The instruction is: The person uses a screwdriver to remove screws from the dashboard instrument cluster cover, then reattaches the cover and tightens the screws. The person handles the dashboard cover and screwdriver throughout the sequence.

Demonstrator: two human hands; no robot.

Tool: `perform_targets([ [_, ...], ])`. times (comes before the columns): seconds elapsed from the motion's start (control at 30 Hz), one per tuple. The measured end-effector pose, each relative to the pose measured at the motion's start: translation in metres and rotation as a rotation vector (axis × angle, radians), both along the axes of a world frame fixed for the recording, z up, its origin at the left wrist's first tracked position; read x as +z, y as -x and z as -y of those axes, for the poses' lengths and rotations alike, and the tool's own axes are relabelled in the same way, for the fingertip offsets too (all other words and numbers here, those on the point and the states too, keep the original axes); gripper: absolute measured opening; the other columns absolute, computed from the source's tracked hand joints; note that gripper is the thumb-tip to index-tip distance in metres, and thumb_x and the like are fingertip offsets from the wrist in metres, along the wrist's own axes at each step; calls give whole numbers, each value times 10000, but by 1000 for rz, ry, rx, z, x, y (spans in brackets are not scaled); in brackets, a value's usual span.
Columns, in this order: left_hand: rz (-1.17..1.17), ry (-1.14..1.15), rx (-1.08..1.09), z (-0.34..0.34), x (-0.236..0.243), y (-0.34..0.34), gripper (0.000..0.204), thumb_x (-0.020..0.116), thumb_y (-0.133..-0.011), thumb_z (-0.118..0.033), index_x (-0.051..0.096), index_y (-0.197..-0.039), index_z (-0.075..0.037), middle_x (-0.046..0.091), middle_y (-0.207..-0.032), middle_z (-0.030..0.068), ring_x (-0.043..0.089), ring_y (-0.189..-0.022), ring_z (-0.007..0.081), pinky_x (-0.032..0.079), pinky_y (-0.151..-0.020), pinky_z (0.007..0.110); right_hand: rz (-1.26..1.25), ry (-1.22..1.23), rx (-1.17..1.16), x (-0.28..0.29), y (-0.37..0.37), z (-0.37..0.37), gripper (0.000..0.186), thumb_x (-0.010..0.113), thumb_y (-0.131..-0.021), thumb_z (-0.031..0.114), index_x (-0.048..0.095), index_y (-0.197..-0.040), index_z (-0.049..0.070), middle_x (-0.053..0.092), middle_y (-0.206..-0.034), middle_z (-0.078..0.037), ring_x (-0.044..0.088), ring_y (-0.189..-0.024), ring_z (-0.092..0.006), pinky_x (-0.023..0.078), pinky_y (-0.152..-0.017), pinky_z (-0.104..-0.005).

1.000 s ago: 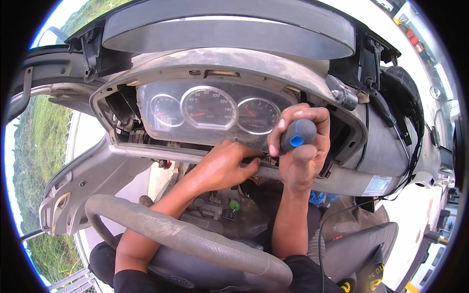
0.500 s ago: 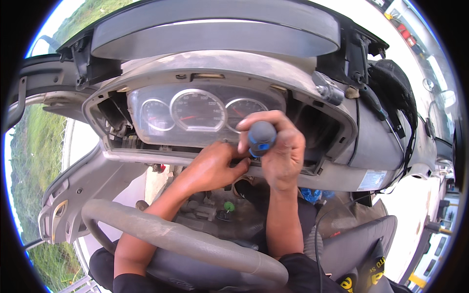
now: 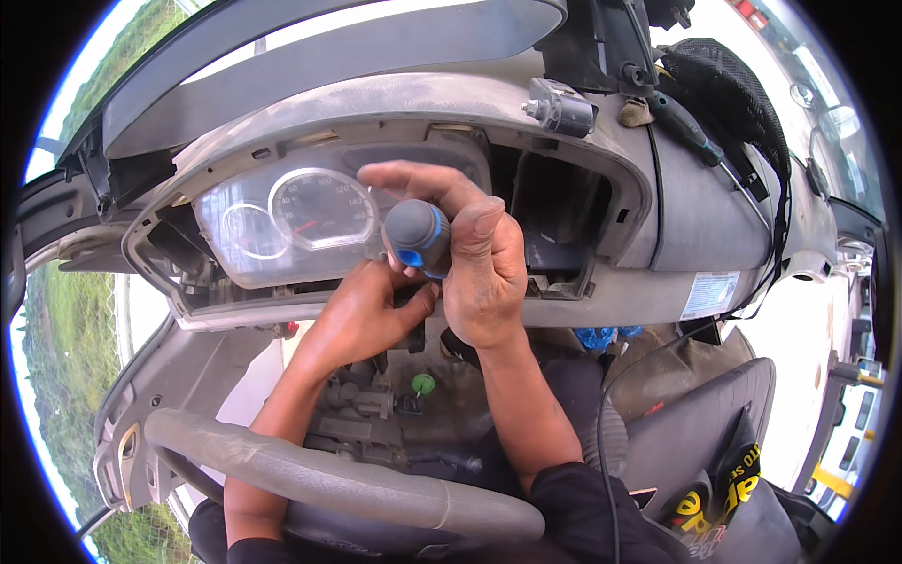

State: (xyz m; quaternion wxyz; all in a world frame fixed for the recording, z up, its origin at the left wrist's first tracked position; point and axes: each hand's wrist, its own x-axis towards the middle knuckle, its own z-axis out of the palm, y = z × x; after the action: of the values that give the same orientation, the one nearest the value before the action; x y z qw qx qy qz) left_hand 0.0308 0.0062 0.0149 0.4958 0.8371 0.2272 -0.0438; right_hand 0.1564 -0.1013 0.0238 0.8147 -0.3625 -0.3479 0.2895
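My right hand (image 3: 484, 273) grips a grey-and-blue screwdriver handle (image 3: 413, 230) seen end-on, its index finger raised along the top; the shaft is hidden. Just below it, my left hand (image 3: 362, 320) reaches to the lower edge of the instrument cluster (image 3: 319, 207), fingers curled and thumb bent, the fingertips and whatever they hold hidden. The cluster has round dials behind a clear cover and sits inside a dusty grey dashboard surround (image 3: 611, 305).
The steering wheel (image 3: 338, 470) crosses both forearms' lower area. On the dash top lie another screwdriver (image 3: 681, 122), a grey motor-like part (image 3: 564, 108) and black mesh (image 3: 742, 85). A cable runs down past the seat (image 3: 695, 404). A long trim piece (image 3: 329, 52) spans above.
The view has shifted, so cluster and hands sit further left. My right index finger has lifted and straightened over the handle, and the thumb has come up beside it. My left hand stays low on the cluster.
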Motion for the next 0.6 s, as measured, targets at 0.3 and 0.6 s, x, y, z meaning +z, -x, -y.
perform_targets([
  [0.3,-75,30,-20,1,11,-7,241,711,-1015,-149,767,-1043,84,692,-723,131,574,-719,103,487,-651,357,61,3,-94,-2,-14,0,806,549,-1059,725,622,-1280,-47,680,-899,-116,624,-756,-137,491,-642,-257],
  [0.6,53,-14,-74,-2,15,-6,271,702,-988,-177,784,-1117,47,692,-779,266,663,-730,370,517,-725,466,101,-16,-149,-8,-15,1,953,553,-983,827,587,-1322,-64,670,-913,-119,632,-719,-150,463,-588,-263],
])
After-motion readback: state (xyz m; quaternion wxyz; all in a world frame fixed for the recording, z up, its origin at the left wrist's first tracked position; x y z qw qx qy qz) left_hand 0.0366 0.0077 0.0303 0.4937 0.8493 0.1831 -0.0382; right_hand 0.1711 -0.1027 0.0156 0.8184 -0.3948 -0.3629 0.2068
